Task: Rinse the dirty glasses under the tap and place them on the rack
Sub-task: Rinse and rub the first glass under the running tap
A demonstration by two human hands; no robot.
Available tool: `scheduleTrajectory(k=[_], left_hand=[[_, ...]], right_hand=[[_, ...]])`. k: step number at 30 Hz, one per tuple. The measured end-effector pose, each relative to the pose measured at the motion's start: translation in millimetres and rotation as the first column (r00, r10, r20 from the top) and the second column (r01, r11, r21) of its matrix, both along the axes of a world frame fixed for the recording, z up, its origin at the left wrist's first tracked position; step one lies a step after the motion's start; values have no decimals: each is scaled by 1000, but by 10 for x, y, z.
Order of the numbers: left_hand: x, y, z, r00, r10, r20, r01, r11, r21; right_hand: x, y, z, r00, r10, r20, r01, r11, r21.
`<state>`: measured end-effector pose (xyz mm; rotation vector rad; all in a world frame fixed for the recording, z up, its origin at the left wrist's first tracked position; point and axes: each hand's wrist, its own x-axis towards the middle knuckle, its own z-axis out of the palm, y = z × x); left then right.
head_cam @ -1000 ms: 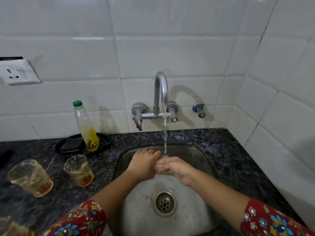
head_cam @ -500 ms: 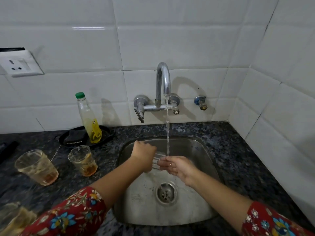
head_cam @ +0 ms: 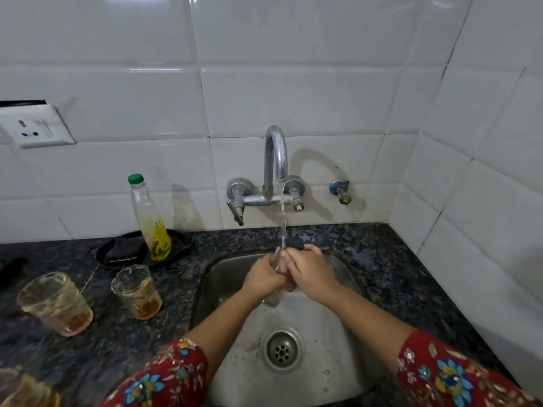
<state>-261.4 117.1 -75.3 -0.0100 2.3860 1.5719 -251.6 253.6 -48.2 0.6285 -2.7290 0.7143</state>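
A clear glass (head_cam: pixel 276 290) stands upright between both hands over the steel sink (head_cam: pixel 332 359), mostly hidden by my fingers. My left hand (head_cam: pixel 263 277) grips its left side and my right hand (head_cam: pixel 308 271) wraps its right side. Water runs from the chrome tap (head_cam: pixel 274 160) straight into the glass's mouth. Two dirty glasses with brownish dregs stand on the dark counter to the left, one at the far left (head_cam: pixel 55 302) and one nearer the sink (head_cam: pixel 136 290). A third dirty glass (head_cam: pixel 20 390) shows at the bottom left corner. No rack is in view.
A green-capped bottle of yellow liquid (head_cam: pixel 151 221) stands in a black dish (head_cam: pixel 179 245) behind the glasses. A wall socket (head_cam: pixel 32 129) is at the upper left. A small valve (head_cam: pixel 340 190) sticks out right of the tap. Tiled walls close the back and right.
Both hands have closed together around the glass and turned it upright under the stream; half a second ago it lay sideways with my right palm open below it.
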Motion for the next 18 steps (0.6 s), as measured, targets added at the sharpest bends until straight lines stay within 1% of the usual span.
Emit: scheduleTrajectory(k=[1,2,3,4,5,6,7,9,10,11,13,14,16,18], left_hand=[[8,35,39,994,54,-92,-68,985,-156],[0,40,76,981,67,-179,-115,956,-271],[-28,13,99,974,36,-223,-102,951,-291],[-66,-43,119,979,-23,-202,-23,975,-223],[-85,-102,152,983,-97,-153,82,991,-106],[-84,-152,183,982,-160,-100,163,986,22],[-70,-187,195,978,-202,-57,208,969,133],[-44,-212,197,973,-232,-17,229,939,255],[-42,-214,188,969,-248,-9,241,931,274],[-44,-213,180,966,-259,-16,253,927,276],[-65,-234,156,967,-256,-10,250,932,261],[-63,-251,171,968,-250,9,239,934,264],[-50,-264,205,968,-248,36,230,936,264],[-41,-228,218,974,-224,42,205,941,269]], right_hand=[[-28,-53,41,998,-47,30,48,998,-27],[-52,-82,74,997,-50,54,53,996,-67],[-66,-80,93,997,6,74,4,991,-132],[-70,-47,105,990,93,103,-70,976,-204],[-79,8,97,976,175,129,-139,959,-247],[-87,64,91,962,234,143,-194,949,-247],[-89,108,86,957,255,142,-220,950,-224],[-93,156,99,967,218,134,-191,963,-189],[-88,165,133,970,198,142,-165,962,-218],[-89,183,162,964,210,160,-158,944,-289],[-95,251,230,933,292,212,-168,871,-461],[-96,289,259,919,307,245,-158,860,-485],[-93,326,285,936,220,274,-91,905,-415],[-92,300,263,953,145,265,-39,929,-369]])
